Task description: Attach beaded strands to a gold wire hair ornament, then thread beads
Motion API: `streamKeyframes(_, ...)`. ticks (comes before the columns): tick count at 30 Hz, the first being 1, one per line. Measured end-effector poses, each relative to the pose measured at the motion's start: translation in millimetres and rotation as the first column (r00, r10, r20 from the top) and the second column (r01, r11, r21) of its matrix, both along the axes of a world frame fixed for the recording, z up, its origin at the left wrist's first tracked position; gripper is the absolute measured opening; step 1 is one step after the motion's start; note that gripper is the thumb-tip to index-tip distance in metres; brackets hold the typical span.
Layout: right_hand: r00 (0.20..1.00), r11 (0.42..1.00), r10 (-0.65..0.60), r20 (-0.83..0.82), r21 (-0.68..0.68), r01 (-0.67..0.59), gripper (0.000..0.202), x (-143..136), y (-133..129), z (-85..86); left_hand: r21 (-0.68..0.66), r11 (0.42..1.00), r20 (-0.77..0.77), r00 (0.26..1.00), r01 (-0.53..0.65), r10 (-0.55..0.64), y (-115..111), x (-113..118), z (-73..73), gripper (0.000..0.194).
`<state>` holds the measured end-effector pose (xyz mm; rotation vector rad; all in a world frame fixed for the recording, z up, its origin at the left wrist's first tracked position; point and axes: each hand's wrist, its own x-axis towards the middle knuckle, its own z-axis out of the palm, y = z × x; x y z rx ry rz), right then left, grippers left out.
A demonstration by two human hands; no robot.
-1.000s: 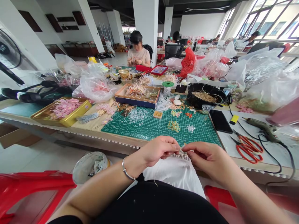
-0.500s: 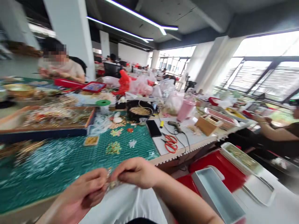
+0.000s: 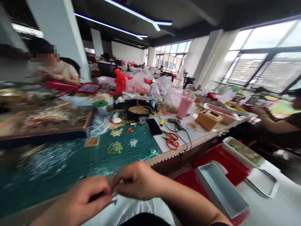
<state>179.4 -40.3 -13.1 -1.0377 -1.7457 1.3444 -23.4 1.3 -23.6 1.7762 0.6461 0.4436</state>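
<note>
My left hand and my right hand meet over my lap at the table's near edge. Fingers of both are pinched around a small ornament piece; only a dark bit of it shows below the fingertips, and its exact kind is too blurred to name. Beyond the hands, on the green cutting mat, lie small piles of yellow-green pieces, white pieces and orange pieces. A little square box of gold bits stands to their left.
Red-handled scissors, a black phone and a corded glue gun lie right of the mat. A large tray of wires is at left. A grey-blue box sits low at right. Co-workers sit left and right.
The whole view has shifted slightly. Both hands remain together, and their fingers have turned a little around the small piece, which now shows a dark bit below.
</note>
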Motion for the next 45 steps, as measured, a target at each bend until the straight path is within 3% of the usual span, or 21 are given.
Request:
streamKeyframes(1,1.0,1.0,0.001,-0.006,-0.002,-0.001,0.008,1,-1,2.0,0.052,0.998,-0.108,0.993,-0.034,0.039,-4,-2,5.8,0.021)
streamKeyframes(3,0.998,0.999,-0.036,-0.053,-0.042,0.034,0.004,-1,1,0.3,0.052,0.996,-0.116,0.99,-0.071,0.076,-9,-1,15.0,0.022)
streamKeyframes(5,0.987,0.989,-0.112,-0.113,-0.111,0.1,0.014,-6,5,-5.4,-0.143,0.983,0.024,0.993,-0.112,0.116,-10,2,17.5,0.019)
streamKeyframes(7,0.974,0.975,-0.144,-0.173,-0.195,0.11,0.021,-10,5,-9.7,-0.348,0.928,0.166,0.966,-0.132,0.2,-10,5,14.7,0.019)
streamKeyframes(9,0.965,0.959,-0.155,-0.212,-0.266,0.095,0.028,-12,4,-10.0,-0.45,0.88,0.24,0.929,-0.152,0.283,-11,6,11.3,0.022)
streamKeyframes(12,0.964,0.94,-0.159,-0.213,-0.331,0.082,0.032,-11,2,-5.7,-0.39,0.89,0.227,0.912,-0.236,0.342,-15,6,11.5,0.025)
streamKeyframes(15,0.974,0.925,-0.147,-0.172,-0.374,0.074,0.032,-10,4,-3.0,-0.272,0.922,0.156,0.933,-0.274,0.324,-17,3,16.4,0.025)
streamKeyframes(17,0.978,0.916,-0.144,-0.152,-0.394,0.074,0.033,-10,6,-3.6,-0.308,0.917,0.132,0.944,-0.251,0.303,-17,0,19.0,0.025)
streamKeyframes(21,0.978,0.901,-0.148,-0.147,-0.427,0.072,0.035,-7,8,-6.0,-0.513,0.848,0.17,0.953,-0.132,0.251,-13,-6,19.4,0.024)
streamKeyframes(27,0.978,0.883,-0.084,-0.193,-0.469,-0.017,0.032,-5,10,-0.7,-0.608,0.793,0.199,0.973,0.031,0.115,-8,-8,14.6,0.017)
streamKeyframes(31,0.954,0.878,-0.099,-0.283,-0.476,-0.05,0.034,-7,12,-1.7,-0.697,0.707,0.348,0.92,0.124,0.182,-12,-1,10.8,0.009)
streamKeyframes(34,0.927,0.889,-0.149,-0.345,-0.456,-0.027,0.031,-12,11,-8.8,-0.723,0.686,0.397,0.866,0.09,0.305,-17,2,7.9,0.011)
streamKeyframes(38,0.898,0.931,-0.24,-0.368,-0.35,0.106,0.022,-21,4,-19.3,-0.673,0.737,0.425,0.783,-0.063,0.454,-21,6,5.5,0.009)
streamKeyframes(42,0.873,0.931,-0.364,-0.324,-0.157,0.33,0.015,-27,-7,-22.8,-0.555,0.791,0.428,0.728,-0.256,0.536,-24,11,4.7,0.013)
streamKeyframes(45,0.89,0.902,-0.405,-0.208,0.068,0.426,0.018,-28,-14,-19.4,-0.388,0.831,0.393,0.743,-0.4,0.541,-28,10,6.1,0.013)
